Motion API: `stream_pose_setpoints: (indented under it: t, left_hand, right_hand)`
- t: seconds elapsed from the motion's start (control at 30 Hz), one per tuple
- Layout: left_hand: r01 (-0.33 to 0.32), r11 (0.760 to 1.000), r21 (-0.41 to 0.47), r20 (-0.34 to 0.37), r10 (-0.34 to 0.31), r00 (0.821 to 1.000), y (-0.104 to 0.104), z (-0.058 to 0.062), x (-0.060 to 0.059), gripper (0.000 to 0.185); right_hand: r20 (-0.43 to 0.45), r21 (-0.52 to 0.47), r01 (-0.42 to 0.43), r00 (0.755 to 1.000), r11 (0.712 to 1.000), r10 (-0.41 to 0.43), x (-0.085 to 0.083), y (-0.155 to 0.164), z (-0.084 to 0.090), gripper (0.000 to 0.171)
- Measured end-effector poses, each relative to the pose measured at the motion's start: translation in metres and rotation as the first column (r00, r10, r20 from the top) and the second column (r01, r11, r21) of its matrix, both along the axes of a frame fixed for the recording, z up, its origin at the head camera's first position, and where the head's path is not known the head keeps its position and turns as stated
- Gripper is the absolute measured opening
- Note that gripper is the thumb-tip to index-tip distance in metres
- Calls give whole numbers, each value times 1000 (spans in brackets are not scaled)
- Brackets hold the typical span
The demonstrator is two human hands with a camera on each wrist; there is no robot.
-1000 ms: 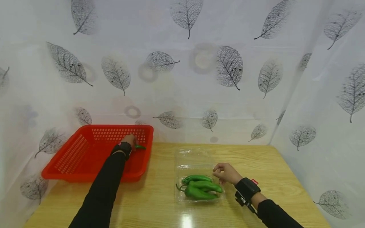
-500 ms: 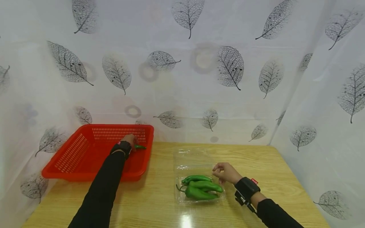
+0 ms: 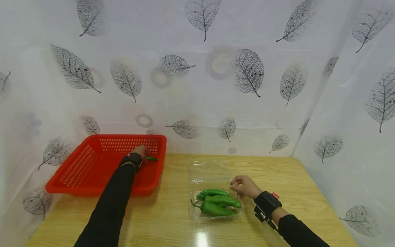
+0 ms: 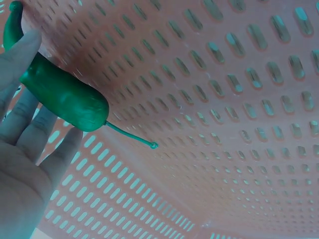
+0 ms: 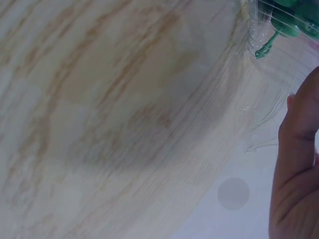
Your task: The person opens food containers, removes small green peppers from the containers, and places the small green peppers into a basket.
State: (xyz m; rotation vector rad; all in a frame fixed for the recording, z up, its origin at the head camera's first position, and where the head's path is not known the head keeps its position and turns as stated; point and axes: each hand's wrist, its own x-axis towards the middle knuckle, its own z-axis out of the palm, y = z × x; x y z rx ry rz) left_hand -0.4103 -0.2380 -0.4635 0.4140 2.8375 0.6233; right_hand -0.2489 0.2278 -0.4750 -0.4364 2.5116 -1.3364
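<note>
1. Peppers (image 3: 216,208), glossy, green and tapered, are divided between two containers on a yellow wood-grain table (image 3: 268,168), before white sheeting (image 3: 182,99) printed with dark skeleton leaves.
2. Largest of the two, a red plastic basket (image 3: 98,190) with slotted walls stands at the left, a single green pepper (image 3: 152,158) visible inside near its right wall.
3. Well to its right, a clear plastic hinged box (image 3: 195,188) cradles at least three peppers, its lid (image 3: 206,169) lying back toward the sheeting.
4. Inside the basket, a black-sleeved left hand (image 3: 141,150) pinches the pepper there, thumb over its body, fingers beneath.
5. At the box's right edge, a right hand (image 3: 245,187) is poised with fingers bent; whether it pinches or merely touches the plastic cannot be told.
6. Smallest, the pepper in the basket ends in a thin green stem (image 4: 130,135). It should prove light, firm yet bruisable, its waxy skin slightly slippery; the thick middle offers the surest hold, while the stem could snap.
</note>
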Motion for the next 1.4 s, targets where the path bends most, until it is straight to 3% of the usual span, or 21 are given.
stream_pose_setpoints:
  t: [0.07,0.1,0.23,0.3,0.33,0.5,0.83,1.0,1.1,1.2,1.4]
  left_hand:
    - [-18,1000,-2,14,18,1000,1,0,0,36]
    - [-4,1000,12,0,4,1000,-4,-9,-8,36]
    - [-14,1000,28,30,13,999,-6,-12,-10,41]
    - [-12,999,38,39,11,999,-5,-12,-7,44]
    - [-33,999,28,65,31,997,0,-2,3,45]
    - [-35,999,13,108,33,994,6,3,15,50]
    - [-23,1000,-7,127,24,992,7,-1,19,48]
    - [22,999,-50,91,-18,996,4,3,24,57]
    - [45,995,-84,44,-41,998,1,10,29,67]
    - [47,995,-92,18,-46,999,-1,24,36,72]
    - [64,994,-88,-31,-67,997,-4,59,52,60]
  right_hand:
    - [-2,-1,-3,1000,1000,3,3,-1,3,21]
    - [-2,-5,-5,1000,1000,5,4,-1,4,21]
    - [-6,-6,-13,1000,1000,13,7,-1,6,21]
    - [-7,-2,-14,1000,1000,14,7,1,5,21]
    - [-8,0,-15,1000,1000,15,7,1,4,21]
    - [-13,7,-21,1000,1000,21,7,4,4,21]
    - [-7,11,-18,1000,1000,18,10,6,5,21]
    - [-4,4,-24,1000,1000,24,15,4,8,22]
    - [-11,-7,-33,999,999,33,16,2,9,22]
    - [-17,-14,-37,999,999,37,15,0,11,22]
    - [-14,-4,-34,999,999,34,10,-2,12,22]
